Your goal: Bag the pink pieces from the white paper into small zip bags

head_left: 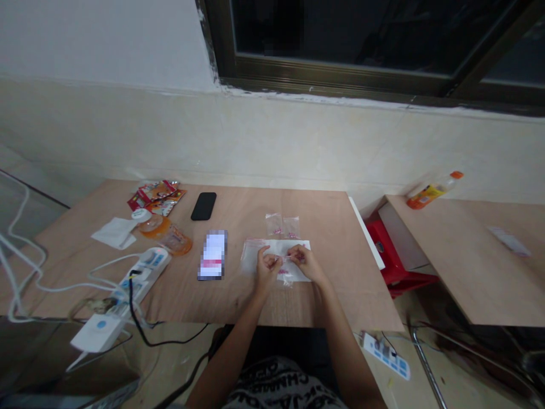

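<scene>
Over a white sheet of paper (304, 275), my left hand (268, 267) and my right hand (303, 260) are close together, fingers pinched. Between their fingertips they grip what looks like the top of a small clear plastic bag (288, 280). Small pink pieces (283, 271) show just below the fingers; whether they lie in the bag or on the paper is too small to tell. Two more small clear bags (283, 224) with pink bits at the bottom lie flat beyond the paper. A larger clear zip bag (250, 254) lies left of my left hand.
To the left are a phone with a lit screen (213, 255), a black phone (204, 206), an orange drink bottle (166, 234), snack packets (155, 196), a tissue (114, 233) and a power strip (145, 272) with trailing cables. A red stool (385, 255) stands between the tables.
</scene>
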The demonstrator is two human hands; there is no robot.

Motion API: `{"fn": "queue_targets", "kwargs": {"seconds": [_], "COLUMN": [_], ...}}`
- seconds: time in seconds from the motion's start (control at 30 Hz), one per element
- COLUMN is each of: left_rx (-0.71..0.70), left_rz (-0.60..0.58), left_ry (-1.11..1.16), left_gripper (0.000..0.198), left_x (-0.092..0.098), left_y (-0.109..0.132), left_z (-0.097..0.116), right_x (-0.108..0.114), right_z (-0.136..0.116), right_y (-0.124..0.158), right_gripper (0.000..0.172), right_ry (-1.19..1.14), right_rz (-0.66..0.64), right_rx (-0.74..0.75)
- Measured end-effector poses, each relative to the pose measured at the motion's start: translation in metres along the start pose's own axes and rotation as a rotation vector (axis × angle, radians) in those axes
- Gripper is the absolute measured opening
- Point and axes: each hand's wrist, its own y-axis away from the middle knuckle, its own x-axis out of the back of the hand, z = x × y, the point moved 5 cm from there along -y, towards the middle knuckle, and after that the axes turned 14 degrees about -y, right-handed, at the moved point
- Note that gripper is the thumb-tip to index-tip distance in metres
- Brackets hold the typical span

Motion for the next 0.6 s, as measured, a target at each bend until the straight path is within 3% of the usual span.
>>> {"fn": "queue_targets", "kwargs": {"seconds": [0.4,0.6], "left_rx": [0.024,-0.027], "left_rz": [0.018,0.069], "left_ry": [0.009,0.001], "left_gripper": [0.058,0.058], "left_x": [0.006,0.007], "left_y": [0.002,0.000], "left_z": [0.001,0.007], "right_x": [-0.001,0.020], "right_z": [-0.005,-0.032], "right_y": [0.005,-0.012], "right_gripper": [0.025,0.043], "right_ry": [0.020,-0.041], "right_rz": [-0.014,0.149], "right_rx": [0.001,0.101]}}
